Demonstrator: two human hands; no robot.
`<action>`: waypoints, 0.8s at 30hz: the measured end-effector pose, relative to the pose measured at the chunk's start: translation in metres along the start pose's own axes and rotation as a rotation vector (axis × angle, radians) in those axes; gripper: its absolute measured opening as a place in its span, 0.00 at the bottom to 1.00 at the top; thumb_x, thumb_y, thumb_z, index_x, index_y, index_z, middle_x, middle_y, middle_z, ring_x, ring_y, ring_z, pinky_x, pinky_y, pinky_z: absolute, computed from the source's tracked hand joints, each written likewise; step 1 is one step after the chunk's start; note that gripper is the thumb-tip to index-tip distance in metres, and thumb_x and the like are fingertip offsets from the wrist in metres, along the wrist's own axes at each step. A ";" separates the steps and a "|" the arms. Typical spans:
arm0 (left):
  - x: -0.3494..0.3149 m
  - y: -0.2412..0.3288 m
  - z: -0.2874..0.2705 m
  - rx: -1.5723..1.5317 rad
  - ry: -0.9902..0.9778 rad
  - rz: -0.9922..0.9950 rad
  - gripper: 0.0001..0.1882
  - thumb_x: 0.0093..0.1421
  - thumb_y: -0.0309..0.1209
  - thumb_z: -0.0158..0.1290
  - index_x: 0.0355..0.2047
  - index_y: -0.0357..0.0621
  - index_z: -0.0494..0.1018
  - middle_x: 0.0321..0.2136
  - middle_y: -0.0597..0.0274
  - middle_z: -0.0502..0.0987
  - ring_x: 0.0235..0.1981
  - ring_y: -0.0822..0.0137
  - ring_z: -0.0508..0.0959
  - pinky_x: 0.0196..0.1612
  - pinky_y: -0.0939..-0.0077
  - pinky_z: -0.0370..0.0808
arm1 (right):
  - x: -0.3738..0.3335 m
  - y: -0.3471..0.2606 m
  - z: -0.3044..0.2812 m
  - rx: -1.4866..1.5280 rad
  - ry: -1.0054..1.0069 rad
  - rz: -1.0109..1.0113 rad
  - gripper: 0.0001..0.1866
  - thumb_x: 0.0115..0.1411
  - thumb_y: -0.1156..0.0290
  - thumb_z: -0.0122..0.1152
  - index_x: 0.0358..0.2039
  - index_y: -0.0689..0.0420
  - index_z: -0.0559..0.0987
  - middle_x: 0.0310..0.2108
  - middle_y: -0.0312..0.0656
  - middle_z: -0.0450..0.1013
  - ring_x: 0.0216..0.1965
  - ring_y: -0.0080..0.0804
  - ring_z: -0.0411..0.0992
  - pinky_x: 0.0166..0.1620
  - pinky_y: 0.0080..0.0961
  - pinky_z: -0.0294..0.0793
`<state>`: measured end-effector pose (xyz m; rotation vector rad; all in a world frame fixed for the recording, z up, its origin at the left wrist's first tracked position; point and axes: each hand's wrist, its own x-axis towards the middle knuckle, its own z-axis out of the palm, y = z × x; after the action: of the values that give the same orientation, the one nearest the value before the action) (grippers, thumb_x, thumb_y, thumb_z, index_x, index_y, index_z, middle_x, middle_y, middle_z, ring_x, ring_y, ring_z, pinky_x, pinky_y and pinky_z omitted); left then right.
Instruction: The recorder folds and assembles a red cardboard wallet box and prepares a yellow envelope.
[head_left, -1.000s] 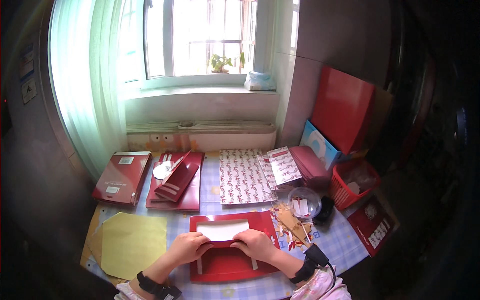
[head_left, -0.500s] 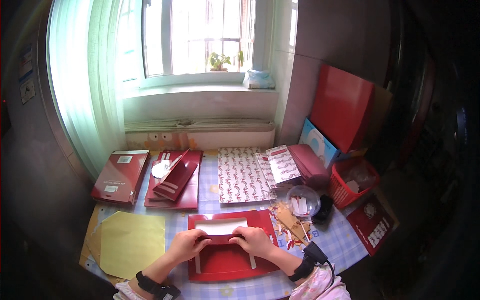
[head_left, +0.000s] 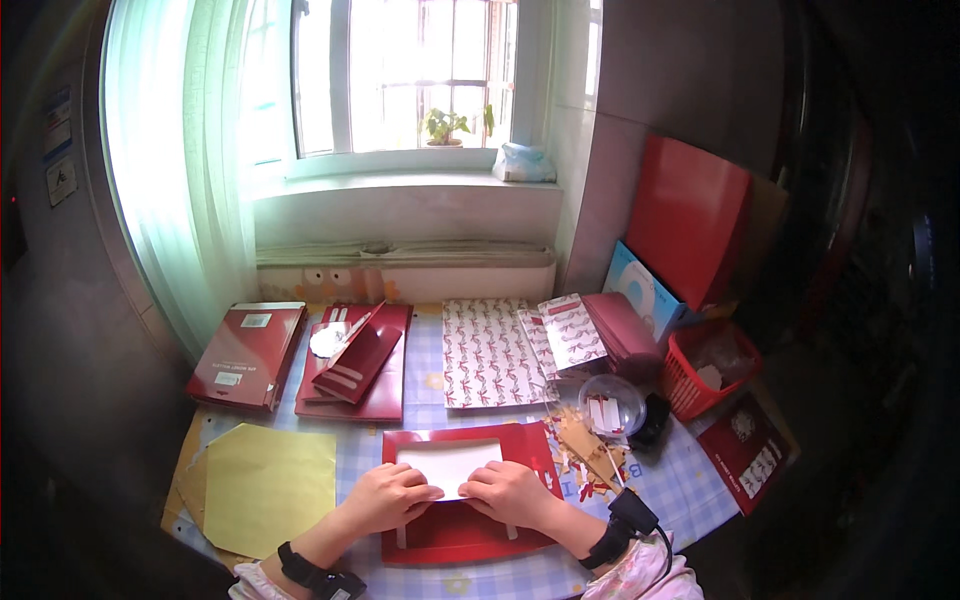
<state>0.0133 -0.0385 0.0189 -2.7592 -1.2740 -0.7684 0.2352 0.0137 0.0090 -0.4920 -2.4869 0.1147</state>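
A glossy red card sheet (head_left: 455,535) lies flat in front of me, with pale strips near its sides. Over its upper part is a white rectangular panel (head_left: 447,460); whether it is a flap of the red sheet or a separate piece, I cannot tell. My left hand (head_left: 392,495) pinches the near edge of this panel, left of its middle. Close beside it, my right hand (head_left: 510,492) grips the same edge with curled fingers. The thumbs are mostly hidden.
Left of the sheet lies yellow paper (head_left: 270,490). Behind are stacked red folders (head_left: 245,355), more red folders (head_left: 380,350) and patterned sheets (head_left: 485,355). To the right are paper scraps (head_left: 585,450), a clear round tub (head_left: 613,405) and a red basket (head_left: 690,385).
The near edge of the white panel has come toward me, showing more white and covering the red strip that was between my fingers. Both hands have shifted slightly nearer with it.
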 end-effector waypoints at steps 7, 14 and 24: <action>0.002 0.005 0.003 0.027 -0.015 0.039 0.05 0.49 0.32 0.55 0.27 0.50 0.76 0.24 0.69 0.73 0.28 0.68 0.74 0.31 0.75 0.72 | 0.003 -0.006 0.003 -0.067 -0.020 -0.017 0.04 0.48 0.68 0.59 0.25 0.51 0.74 0.23 0.33 0.68 0.26 0.28 0.69 0.29 0.25 0.69; 0.001 0.002 0.010 -0.095 0.008 -0.132 0.05 0.50 0.33 0.55 0.28 0.48 0.75 0.24 0.64 0.74 0.28 0.63 0.75 0.31 0.72 0.72 | 0.003 -0.002 0.008 0.042 -0.031 0.126 0.08 0.48 0.65 0.60 0.27 0.53 0.75 0.24 0.36 0.71 0.28 0.34 0.71 0.32 0.29 0.71; 0.001 0.001 0.010 -0.230 0.062 -0.312 0.10 0.49 0.32 0.57 0.33 0.49 0.75 0.26 0.63 0.77 0.29 0.61 0.76 0.35 0.70 0.69 | 0.002 0.001 0.009 0.232 0.044 0.392 0.14 0.51 0.59 0.61 0.33 0.54 0.73 0.28 0.41 0.72 0.29 0.40 0.73 0.31 0.33 0.73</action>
<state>0.0189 -0.0369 0.0106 -2.7074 -1.7310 -1.0733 0.2284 0.0159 0.0025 -0.8624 -2.2677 0.5341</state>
